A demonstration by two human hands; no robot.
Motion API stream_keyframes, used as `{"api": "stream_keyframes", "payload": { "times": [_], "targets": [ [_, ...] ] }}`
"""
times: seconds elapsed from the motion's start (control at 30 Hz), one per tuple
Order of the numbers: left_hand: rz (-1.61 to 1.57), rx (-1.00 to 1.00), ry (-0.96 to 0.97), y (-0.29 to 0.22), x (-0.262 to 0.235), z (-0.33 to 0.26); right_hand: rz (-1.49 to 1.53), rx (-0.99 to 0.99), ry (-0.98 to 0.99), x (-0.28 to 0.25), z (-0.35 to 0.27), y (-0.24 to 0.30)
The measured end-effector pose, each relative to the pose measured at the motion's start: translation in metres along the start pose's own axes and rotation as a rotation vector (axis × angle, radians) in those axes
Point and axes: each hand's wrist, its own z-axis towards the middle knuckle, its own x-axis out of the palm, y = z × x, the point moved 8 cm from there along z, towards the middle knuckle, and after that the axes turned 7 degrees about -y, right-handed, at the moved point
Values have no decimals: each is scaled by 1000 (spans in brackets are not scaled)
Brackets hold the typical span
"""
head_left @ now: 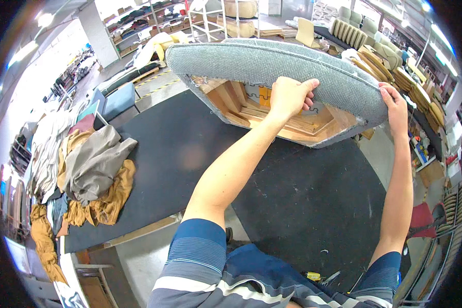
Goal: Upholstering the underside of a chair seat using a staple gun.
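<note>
While both hands grip the grey upholstered seat panel (272,64), it stands tilted on edge on the black worktable (179,154), wooden frame underside facing the person. Left hand (290,97) fingers curl over the fabric edge; right hand (395,105) clamps the far end. Judgement: keep the bottom edge planted and both grips firm so it doesn't slide toward the fabric pile (92,169).

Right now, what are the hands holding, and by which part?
Both hold the grey upholstered furniture piece on the black table: the left hand grips its lower fabric edge, the right hand its right end.
</note>
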Motion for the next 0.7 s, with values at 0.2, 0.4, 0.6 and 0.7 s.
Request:
{"api": "stream_keyframes", "payload": {
  "times": [0.2, 0.4, 0.6, 0.7],
  "targets": [
    [-21, -16, 39, 8, -1, -28, -108, -75, -524, -13, -54, 7],
    [-84, -237, -58, 137, -135, -145, -130, -133, -633, -13, -167, 28],
    [-827, -410, -577, 141, -341, -224, -188, -209, -621, -53, -321, 5],
    [-733, -649, -450, 180, -304, -262, -503, -191, -577, -84, -374, -84]
  ]
}}
